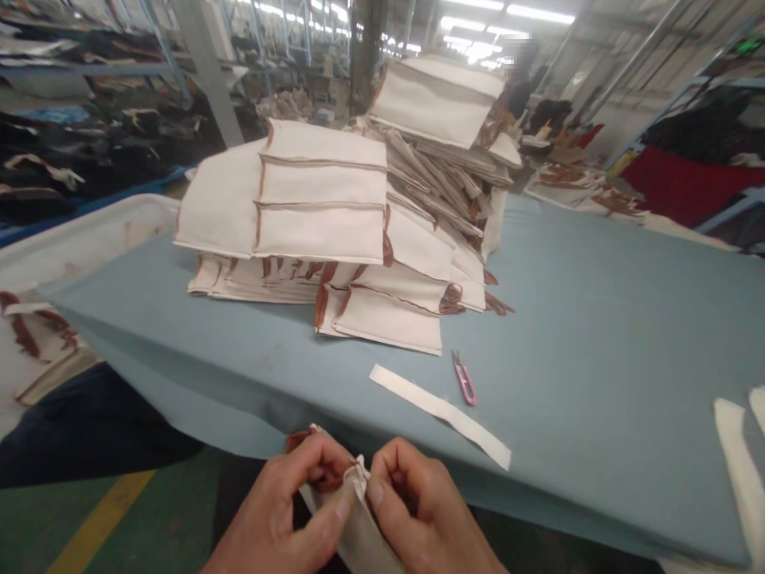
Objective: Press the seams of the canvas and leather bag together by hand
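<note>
Both my hands meet at the table's front edge over a cream fabric piece with brown edging. My left hand pinches its folded top edge between thumb and forefinger. Close beside it, my right hand grips the same edge, thumb against curled fingers. The rest of the piece hangs down below the tabletop, partly hidden by my hands. Just beyond them a cream fabric strip lies slantwise on the table. Pink-handled thread snips rest behind the strip, blades pointing away.
Stacks of cream sewn pieces with brown trim rise on the blue-green covered table. More cream strips lie at the right edge. A white bin stands at the left. Loaded shelves and a person are in the background.
</note>
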`<state>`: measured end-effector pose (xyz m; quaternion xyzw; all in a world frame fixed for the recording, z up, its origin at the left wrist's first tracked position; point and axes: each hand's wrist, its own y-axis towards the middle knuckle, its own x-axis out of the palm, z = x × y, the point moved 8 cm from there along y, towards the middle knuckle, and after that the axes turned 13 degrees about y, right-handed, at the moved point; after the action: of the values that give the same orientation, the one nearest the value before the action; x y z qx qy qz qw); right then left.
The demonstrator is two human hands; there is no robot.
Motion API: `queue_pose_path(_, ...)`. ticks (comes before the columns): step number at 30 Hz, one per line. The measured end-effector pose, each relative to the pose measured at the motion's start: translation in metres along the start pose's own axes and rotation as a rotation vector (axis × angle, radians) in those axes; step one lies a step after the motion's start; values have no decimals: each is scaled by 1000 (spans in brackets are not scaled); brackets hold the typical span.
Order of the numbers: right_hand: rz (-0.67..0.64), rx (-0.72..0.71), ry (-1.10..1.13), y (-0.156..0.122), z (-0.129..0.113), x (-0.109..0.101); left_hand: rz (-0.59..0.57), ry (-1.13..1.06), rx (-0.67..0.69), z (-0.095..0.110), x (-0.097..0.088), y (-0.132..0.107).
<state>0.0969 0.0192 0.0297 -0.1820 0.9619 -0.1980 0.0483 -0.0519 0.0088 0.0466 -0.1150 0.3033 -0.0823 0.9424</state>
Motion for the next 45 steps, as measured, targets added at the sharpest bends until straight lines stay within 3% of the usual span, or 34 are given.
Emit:
queue_pose_path(6, -92, 48, 8, 1, 0, -5, -119, 88, -33, 1, 12, 8)
queue_pose_path(11, -186, 50, 2, 4, -4, -8, -205, 93, 46, 2, 17, 14)
queue_pose_path(14, -196, -11, -68, 7, -6, -7, -131, 196, 118, 4, 16, 15)
queue_pose_path(19, -103, -249, -222, 12, -12, -4, 49, 330, 167, 5, 17, 15)
queue_pose_path(21, -91, -230, -177, 14, -8, -3, 48, 262, 122, 1, 20, 16)
queue_pose_path(26, -205, 54, 235, 13, 15, 7, -237, -297, -105, -23, 48, 13)
queue_pose_path(29, -236, 86, 343, 9, 17, 10, -262, -480, -135, -31, 54, 7)
queue_pose_path(32, -187, 55, 234, 6, 17, 7, -135, -261, -56, -29, 41, 6)
queue_pose_path(36, -110, -13, 38, 5, 13, 4, 71, 74, 114, -9, 17, 5)
queue_pose_path(40, -65, -122, -98, 7, 6, 5, 158, 278, 269, 2, 11, 1)
queue_pose_path(45, -23, -251, -167, 7, -3, 5, 426, 384, 390, 11, -3, -10)
